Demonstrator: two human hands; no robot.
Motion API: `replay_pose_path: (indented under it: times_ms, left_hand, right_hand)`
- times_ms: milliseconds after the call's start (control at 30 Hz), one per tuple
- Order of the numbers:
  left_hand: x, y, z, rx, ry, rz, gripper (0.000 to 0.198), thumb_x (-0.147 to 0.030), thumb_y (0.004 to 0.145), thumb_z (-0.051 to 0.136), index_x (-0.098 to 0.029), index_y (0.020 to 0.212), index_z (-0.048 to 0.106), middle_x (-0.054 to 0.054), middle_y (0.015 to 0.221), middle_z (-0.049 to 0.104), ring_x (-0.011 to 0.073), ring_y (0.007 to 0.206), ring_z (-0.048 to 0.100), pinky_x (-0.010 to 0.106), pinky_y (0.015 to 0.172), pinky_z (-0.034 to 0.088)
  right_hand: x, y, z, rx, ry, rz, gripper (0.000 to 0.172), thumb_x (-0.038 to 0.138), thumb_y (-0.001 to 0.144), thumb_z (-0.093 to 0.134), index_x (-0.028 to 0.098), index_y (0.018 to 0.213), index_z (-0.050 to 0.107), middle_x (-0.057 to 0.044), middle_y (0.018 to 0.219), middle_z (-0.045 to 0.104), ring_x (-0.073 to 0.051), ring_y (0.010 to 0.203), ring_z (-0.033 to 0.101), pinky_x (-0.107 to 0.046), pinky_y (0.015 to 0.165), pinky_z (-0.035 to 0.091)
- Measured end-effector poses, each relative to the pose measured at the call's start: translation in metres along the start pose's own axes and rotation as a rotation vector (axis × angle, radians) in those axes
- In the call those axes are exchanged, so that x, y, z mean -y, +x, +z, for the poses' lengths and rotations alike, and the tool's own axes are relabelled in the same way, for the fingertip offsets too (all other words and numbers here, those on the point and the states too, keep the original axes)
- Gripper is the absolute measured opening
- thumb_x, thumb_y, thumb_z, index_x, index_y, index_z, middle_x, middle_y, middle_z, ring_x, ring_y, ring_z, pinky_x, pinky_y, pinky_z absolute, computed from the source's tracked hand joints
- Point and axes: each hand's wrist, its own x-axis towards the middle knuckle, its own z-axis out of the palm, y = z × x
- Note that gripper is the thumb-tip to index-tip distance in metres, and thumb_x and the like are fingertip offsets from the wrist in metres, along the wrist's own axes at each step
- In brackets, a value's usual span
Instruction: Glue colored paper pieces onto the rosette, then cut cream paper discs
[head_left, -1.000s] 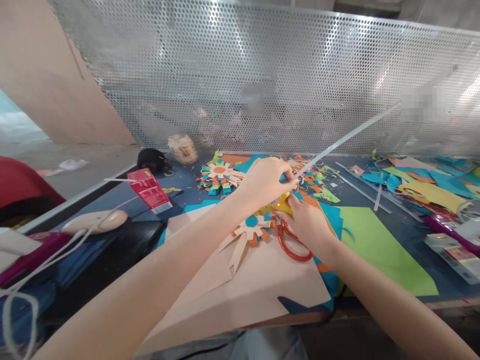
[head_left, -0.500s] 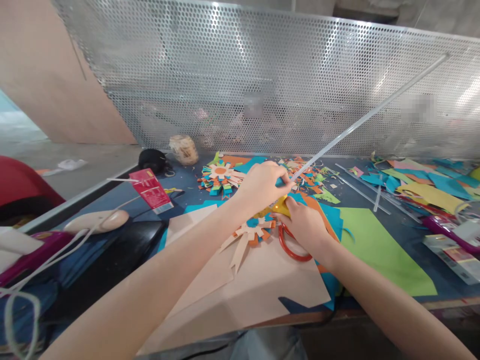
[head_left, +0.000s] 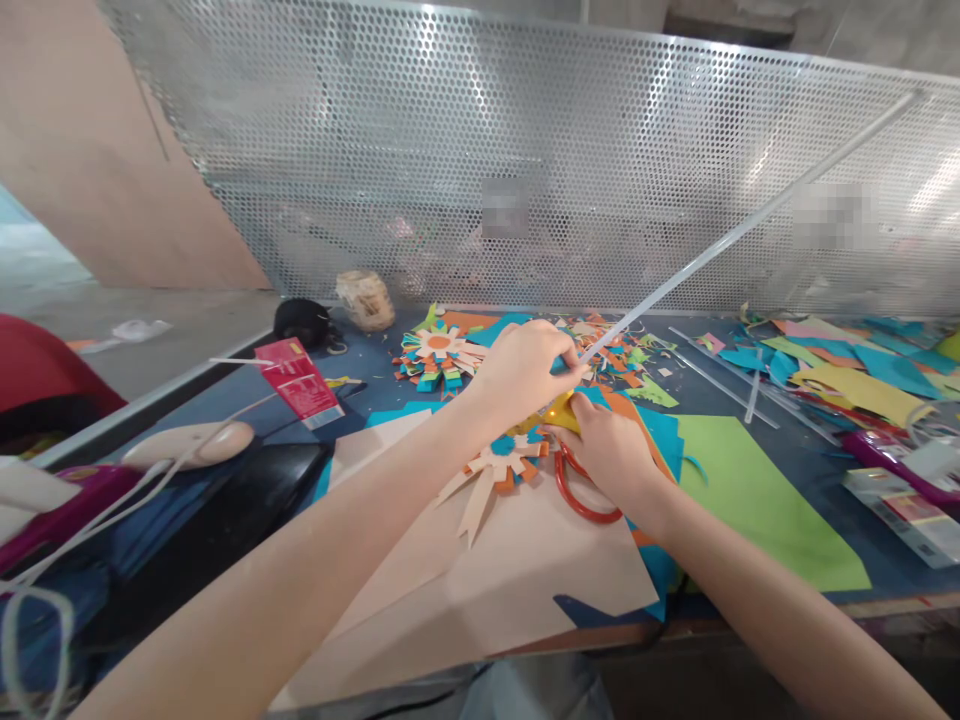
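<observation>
My left hand (head_left: 529,365) is closed, thumb and fingers pinching the lower end of a long translucent glue stick (head_left: 697,262), which slants up to the right. My right hand (head_left: 611,445) is closed around a yellow object (head_left: 559,412) just below; its kind is partly hidden by my fingers. Under my right hand shows a red loop handle (head_left: 581,500), like that of scissors. Left of it lies a paper rosette (head_left: 501,462) in cream, orange and blue with two ribbon tails, on a large cream paper sheet (head_left: 517,560). Another layered rosette (head_left: 439,345) lies behind my left arm.
Paper scraps (head_left: 622,350) pile up behind my hands, with more coloured paper (head_left: 862,350) at the right. A green sheet (head_left: 757,500) lies right of my forearm. A red drink carton (head_left: 300,383) with a straw stands left. A perforated metal panel (head_left: 465,130) closes off the back.
The glue stick's upper end has shifted slightly up and to the right. Both hands keep their hold almost unmoved.
</observation>
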Motion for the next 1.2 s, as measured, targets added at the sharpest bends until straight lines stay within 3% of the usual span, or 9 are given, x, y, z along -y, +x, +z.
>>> replay_pose_path:
  times_ms: [233,400,533,633,733,800,1033,1200]
  left_hand:
    - [0.000,0.002,0.002,0.020,-0.037,-0.023,0.023,-0.035,0.082,0.055,-0.019,0.074,0.070,0.005,0.081,0.068,0.0195,0.082,0.061,0.031,0.074,0.044]
    - [0.005,0.002,-0.012,-0.035,-0.210,-0.144,0.044,-0.046,0.089,0.038,-0.019,0.076,0.070,0.002,0.069,0.067,0.0145,0.061,0.058,0.026,0.058,0.042]
    - [0.026,-0.009,-0.023,-0.137,-0.135,-0.298,0.029,-0.034,0.085,0.048,-0.019,0.097,0.069,0.001,0.073,0.069,0.0138,0.057,0.056,0.026,0.058,0.043]
    - [0.048,-0.027,-0.018,-0.057,-0.064,-0.332,0.026,-0.024,0.081,0.049,-0.020,0.097,0.069,0.002,0.075,0.071,0.0141,0.053,0.057,0.025,0.055,0.044]
    - [0.065,-0.049,-0.003,-0.009,-0.094,-0.281,0.023,-0.022,0.078,0.049,-0.021,0.086,0.071,0.004,0.093,0.073,0.0169,0.071,0.065,0.025,0.062,0.048]
    - [0.072,-0.062,0.007,0.046,-0.129,-0.336,0.025,-0.023,0.079,0.047,-0.021,0.086,0.070,0.003,0.090,0.074,0.0161,0.067,0.065,0.025,0.060,0.049]
    - [0.078,-0.078,0.022,0.230,-0.200,-0.451,0.034,-0.029,0.082,0.041,-0.019,0.096,0.070,0.004,0.095,0.073,0.0177,0.077,0.065,0.024,0.067,0.047]
    - [0.074,-0.082,0.020,0.320,-0.213,-0.539,0.031,-0.032,0.078,0.050,-0.018,0.096,0.071,0.002,0.088,0.072,0.0155,0.064,0.058,0.023,0.061,0.043]
  right_hand:
    - [-0.002,0.003,0.003,-0.048,-0.013,0.008,0.039,0.052,0.091,0.036,0.018,0.102,0.052,-0.010,0.082,0.068,-0.022,0.070,0.068,-0.024,0.049,0.039]
    - [-0.005,0.003,0.005,-0.071,-0.013,0.009,0.041,0.055,0.089,0.038,0.018,0.100,0.052,-0.008,0.074,0.069,-0.023,0.068,0.068,-0.024,0.046,0.036]
    - [-0.006,0.001,0.005,-0.082,-0.003,0.015,0.038,0.053,0.088,0.042,0.018,0.101,0.051,-0.007,0.075,0.069,-0.023,0.068,0.068,-0.025,0.046,0.035]
    - [-0.005,-0.001,0.005,-0.105,0.002,0.019,0.038,0.051,0.087,0.044,0.017,0.100,0.052,-0.008,0.076,0.069,-0.023,0.068,0.068,-0.026,0.046,0.035]
    - [-0.004,-0.003,0.006,-0.126,-0.004,0.006,0.038,0.050,0.085,0.046,0.016,0.100,0.053,-0.008,0.077,0.069,-0.024,0.068,0.068,-0.027,0.047,0.036]
    - [-0.003,-0.004,0.007,-0.126,-0.012,0.005,0.036,0.049,0.084,0.047,0.017,0.100,0.053,-0.008,0.081,0.069,-0.023,0.070,0.068,-0.027,0.048,0.036]
    - [-0.009,0.000,0.012,-0.055,0.001,0.046,0.032,0.044,0.082,0.047,0.018,0.097,0.055,-0.007,0.076,0.070,-0.025,0.069,0.067,-0.027,0.048,0.034]
    - [-0.020,0.001,0.013,-0.086,-0.007,0.002,0.032,0.045,0.076,0.051,0.019,0.093,0.059,-0.005,0.074,0.069,-0.022,0.062,0.065,-0.025,0.048,0.032]
